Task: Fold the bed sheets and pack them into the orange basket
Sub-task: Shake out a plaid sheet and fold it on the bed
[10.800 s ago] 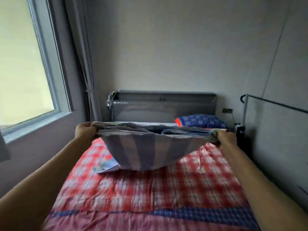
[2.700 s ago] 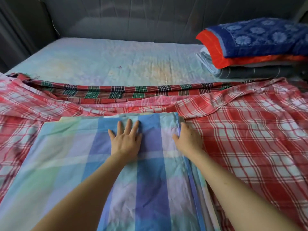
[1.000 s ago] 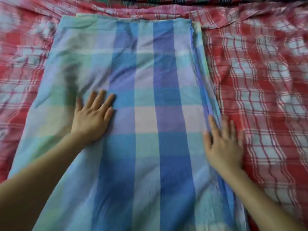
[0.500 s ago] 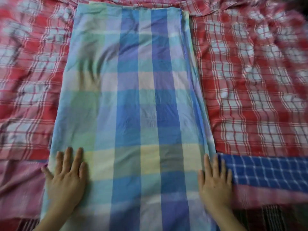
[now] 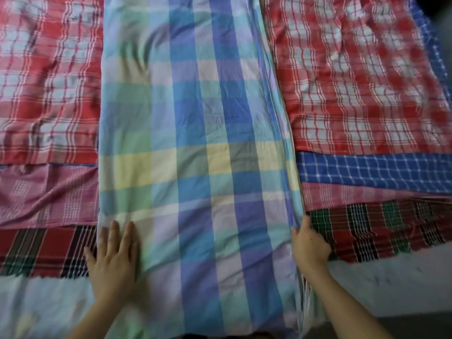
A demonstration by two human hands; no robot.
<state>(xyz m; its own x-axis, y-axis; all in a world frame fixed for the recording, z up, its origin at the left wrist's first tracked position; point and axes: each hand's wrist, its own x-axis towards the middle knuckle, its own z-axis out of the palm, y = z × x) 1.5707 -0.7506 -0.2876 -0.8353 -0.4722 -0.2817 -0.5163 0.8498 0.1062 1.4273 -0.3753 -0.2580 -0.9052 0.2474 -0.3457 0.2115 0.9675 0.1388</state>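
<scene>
The sheet [image 5: 195, 143] runs off the top edge. The right hand's [image 5: 309, 243] fingertips are hidden under its right hem, the grip curled on the layers; half a second ago that hand lay flat. The left hand [image 5: 113, 255] presses the left hem, grip open. The sheet lies lengthwise over a red plaid cover [image 5: 354, 81] on the bed [image 5: 391, 287].

Red checked cover [image 5: 354, 81], as I see it, spread across the bed; blue checked band [image 5: 371, 172] toward the near edge. Dark tartan cloth [image 5: 381, 231] nearer still. Pale mattress [image 5: 391, 285] exposed along the near edge.
</scene>
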